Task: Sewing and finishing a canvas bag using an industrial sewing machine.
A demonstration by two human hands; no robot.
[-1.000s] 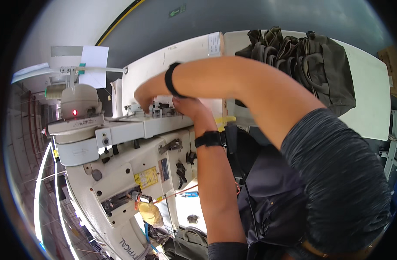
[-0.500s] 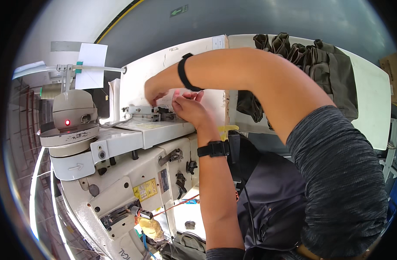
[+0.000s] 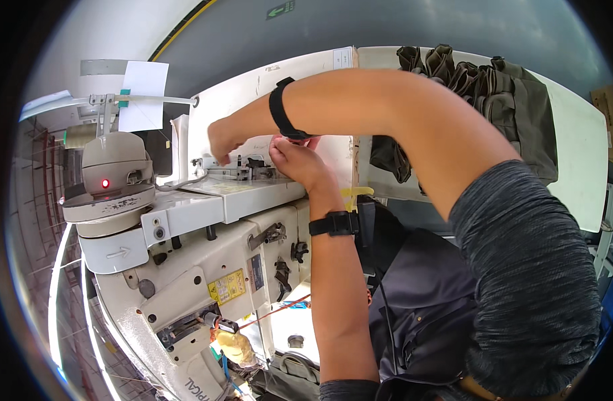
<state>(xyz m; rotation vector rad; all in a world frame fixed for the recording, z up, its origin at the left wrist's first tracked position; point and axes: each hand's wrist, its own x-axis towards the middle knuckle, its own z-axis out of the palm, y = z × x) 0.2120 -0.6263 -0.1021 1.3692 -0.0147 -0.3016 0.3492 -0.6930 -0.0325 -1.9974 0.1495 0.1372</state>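
Observation:
My left hand [image 3: 298, 162] is raised beside the far end of the white sewing machine [image 3: 263, 200]. Its fingers are curled, and the strap on my right wrist partly covers them; whatever they hold does not show. Reaching across from the right, my right arm passes over it. My right hand [image 3: 224, 140] hangs bent down with its fingers together, just left of the small metal fittings [image 3: 253, 167] on the machine's top. Anything between those fingers is too small to make out. Both wrists wear black straps.
A thread cone [image 3: 79, 136] and a rounded motor housing [image 3: 114, 160] with a red light stand at the left. White paper [image 3: 142, 93] hangs from a rail. Dark olive garments [image 3: 514, 107] lie on the white table [image 3: 580, 160] at right. Dark fabric [image 3: 420, 301] lies below my right arm.
My right hand has moved left, off the metal fittings, which now show more fully. My left hand stays almost in place, with its fingers more covered by the right wrist. The view has shifted slightly.

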